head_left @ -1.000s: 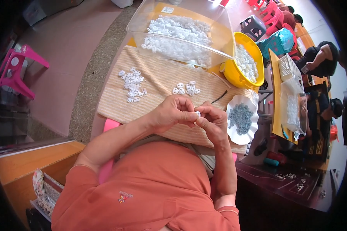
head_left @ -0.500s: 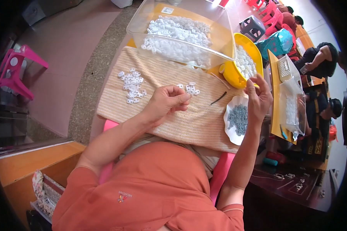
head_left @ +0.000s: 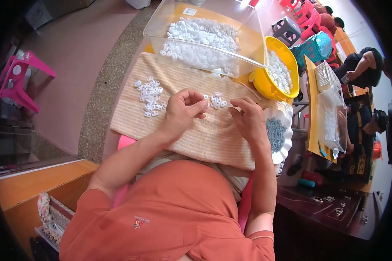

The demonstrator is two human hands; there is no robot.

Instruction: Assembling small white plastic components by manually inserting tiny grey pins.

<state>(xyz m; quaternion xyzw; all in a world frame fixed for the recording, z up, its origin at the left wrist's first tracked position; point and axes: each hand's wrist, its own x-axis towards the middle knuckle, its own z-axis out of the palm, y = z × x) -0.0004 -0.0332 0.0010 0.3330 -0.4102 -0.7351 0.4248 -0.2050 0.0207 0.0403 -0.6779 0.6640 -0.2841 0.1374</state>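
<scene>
My left hand (head_left: 185, 109) hovers over the striped beige cloth (head_left: 183, 143), thumb and forefinger pressed together; whatever they hold, if anything, is too small to make out. Just past its fingertips lies a small group of white oval plastic pieces with holes (head_left: 216, 100). On the other side of that group is my right hand (head_left: 250, 119), fingers curled, with thumb and forefinger tips apart and nothing visible between them. A larger pile of the same white pieces (head_left: 150, 96) rests on the cloth left of my left hand. Beside my right hand, a white scalloped dish (head_left: 286, 126) holds small grey-blue pieces (head_left: 274, 134).
A clear plastic bin (head_left: 161, 32) full of white pieces stands at the far side. Right of it is a yellow basin (head_left: 294, 71), also with white pieces. A thin pale strip (head_left: 250, 90) lies on the cloth. At right, people sit by another table (head_left: 310, 126).
My right hand has come down and left, from beside the yellow basin to near the small group of white pieces. It now covers where a thin black stick lay. My left hand stays nearly still.
</scene>
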